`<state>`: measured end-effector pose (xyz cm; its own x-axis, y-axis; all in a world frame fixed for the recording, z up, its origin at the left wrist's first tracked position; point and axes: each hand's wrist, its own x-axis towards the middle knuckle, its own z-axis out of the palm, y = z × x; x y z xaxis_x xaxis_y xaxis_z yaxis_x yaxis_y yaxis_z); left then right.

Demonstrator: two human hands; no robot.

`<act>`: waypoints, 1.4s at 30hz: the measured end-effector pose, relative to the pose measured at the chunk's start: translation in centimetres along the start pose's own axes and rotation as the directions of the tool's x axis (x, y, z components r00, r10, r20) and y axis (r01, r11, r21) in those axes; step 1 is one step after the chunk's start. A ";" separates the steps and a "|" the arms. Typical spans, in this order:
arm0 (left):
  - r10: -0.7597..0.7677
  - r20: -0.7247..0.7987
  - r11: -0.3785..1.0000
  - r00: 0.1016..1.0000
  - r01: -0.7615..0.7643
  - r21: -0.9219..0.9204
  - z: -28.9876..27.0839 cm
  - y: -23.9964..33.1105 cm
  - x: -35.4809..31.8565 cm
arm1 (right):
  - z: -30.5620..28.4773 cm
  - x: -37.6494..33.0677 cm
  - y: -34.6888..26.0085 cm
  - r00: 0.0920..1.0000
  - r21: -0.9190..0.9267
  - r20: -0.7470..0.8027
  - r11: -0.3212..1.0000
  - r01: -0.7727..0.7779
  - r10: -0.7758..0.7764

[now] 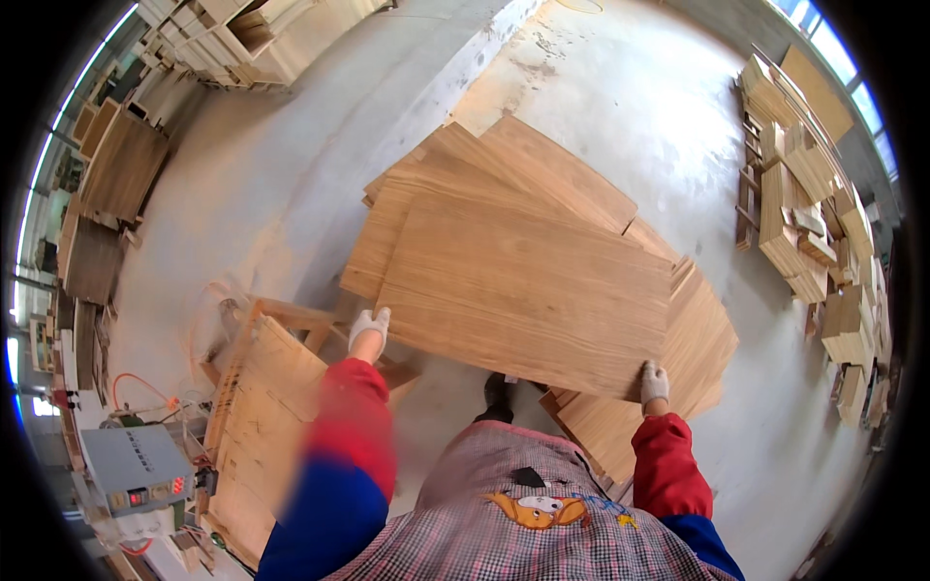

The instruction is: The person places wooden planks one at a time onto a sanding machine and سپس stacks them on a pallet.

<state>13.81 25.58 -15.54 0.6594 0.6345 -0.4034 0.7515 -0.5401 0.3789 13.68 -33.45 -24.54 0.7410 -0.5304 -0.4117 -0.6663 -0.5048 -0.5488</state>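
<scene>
Red sleeves (pixel 670 467) reach forward, wide apart, left hand (pixel 369 332) and right hand (pixel 655 383) each gripping the top wooden panel (pixel 528 295).

- The white-gloved left grip (pixel 368 334) holds the near left corner of a rectangular brown board (pixel 528 281).
- The right grip (pixel 655 383), also gloved, holds its near right corner.
- More brown boards (pixel 697 353) lie fanned beneath it at differing angles.
- A pale wooden worktop (pixel 266 416) stands to the left, beside a grey control box (pixel 136 465).
- Pale stacked boards (pixel 783 232) line the right side.
- The person wears a checked apron (pixel 460 484).
</scene>
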 end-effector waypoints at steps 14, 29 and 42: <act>-0.024 -0.174 1.000 0.984 0.022 -0.016 -7.5 -4.2 -23.2 | -7.9 -2.7 2.9 0.977 0.347 0.027 0.919 0.189 -0.211; -0.643 -0.378 0.625 0.666 0.171 -0.761 1.5 -34.2 -48.3 | 2.0 -19.7 -8.9 0.624 0.383 0.436 0.761 0.524 -0.649; -0.682 -0.501 0.720 0.533 0.370 -0.587 -8.3 -49.9 -49.7 | 16.5 -40.8 -17.5 0.151 0.603 0.671 0.653 0.459 -0.726</act>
<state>-56.62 25.59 -7.52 -0.1721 0.9835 -0.0563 0.7717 0.1701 0.6128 -3.53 8.23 -10.17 0.6515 0.7433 -0.1518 -0.0445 -0.1624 -0.9857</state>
